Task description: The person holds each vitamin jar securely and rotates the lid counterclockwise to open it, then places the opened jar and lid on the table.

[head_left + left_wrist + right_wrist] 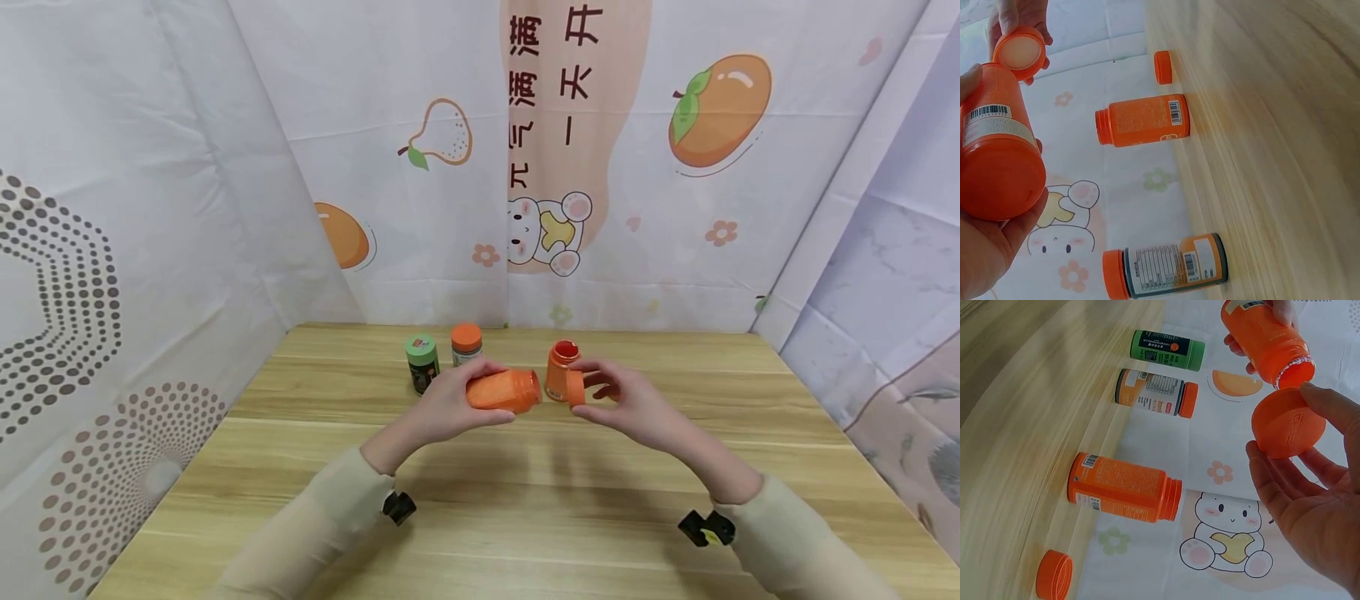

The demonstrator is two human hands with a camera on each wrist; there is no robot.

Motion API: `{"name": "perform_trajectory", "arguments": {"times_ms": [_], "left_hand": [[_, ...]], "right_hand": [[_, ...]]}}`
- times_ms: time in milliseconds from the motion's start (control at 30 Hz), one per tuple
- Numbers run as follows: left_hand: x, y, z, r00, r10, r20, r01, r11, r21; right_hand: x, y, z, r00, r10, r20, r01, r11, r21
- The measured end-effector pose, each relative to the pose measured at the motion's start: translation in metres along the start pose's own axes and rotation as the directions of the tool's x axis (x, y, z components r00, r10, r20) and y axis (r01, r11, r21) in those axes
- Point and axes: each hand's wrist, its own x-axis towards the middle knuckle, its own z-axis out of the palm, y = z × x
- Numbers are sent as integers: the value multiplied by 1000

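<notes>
Tilted orange bottle (498, 392): up in the air over the counter (487, 533), tipped nearly on its side, uncapped mouth pointing to three o'clock in the head view; if that mouth dips, anything loose could slide out, though I can't tell whether there's anything inside.
Left hand (444, 407): thumb on one side, fingers round the other, parted only as wide as the bottle's body; smooth round plastic, so a slack squeeze might let it roll.
Right hand (633, 408): thumb and fingertips in a pinch on an orange cap (575, 388), palm clear of it; one bump could flip it loose.
Gap at three o'clock: mouth and cap near but apart, pale liner (1020, 52) turned toward the bottle; meet at a slant and the threads could cross.
Standing bottle (558, 375): uncapped too, upright between two and three o'clock, just beyond the cap; a stray knuckle could topple it.
Loose cap (1054, 576): on the counter near that standing bottle, much the same orange; easy, I'd say, to mix the two.
Back row: orange-capped jar (467, 337) between ten and eleven, green-capped jar (422, 362) between nine and ten, both upright; a backward swing of the left arm could clip them.
</notes>
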Motion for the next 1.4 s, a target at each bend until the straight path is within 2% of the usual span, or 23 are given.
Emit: {"name": "perform_trajectory", "arguments": {"times_ms": [167, 333, 667, 1100, 1267, 1400], "left_hand": [[8, -2, 5, 1000, 15, 3, -15, 999, -42], [13, -4, 10, 1000, -2, 6, 3, 998, -65], [21, -5, 18, 998, -65, 4, 65, 997, -30], [40, -13, 35, 998, -58, 25, 58, 998, -26], [43, -16, 41, 998, -61, 34, 62, 997, -36], [45, -20, 45, 998, -55, 31, 56, 997, -45]], "right_hand": [[-2, 5, -3, 1000, 21, 1, -21, 1000, 12], [-3, 11, -6, 1000, 18, 1, -18, 1000, 8], [-5, 24, -11, 1000, 25, 3, -25, 1000, 10], [-7, 38, -15, 997, 73, -11, -73, 997, -8], [-8, 41, -17, 998, 63, -17, -63, 998, 0], [-9, 46, -19, 996, 89, -21, -88, 996, 13]]}}
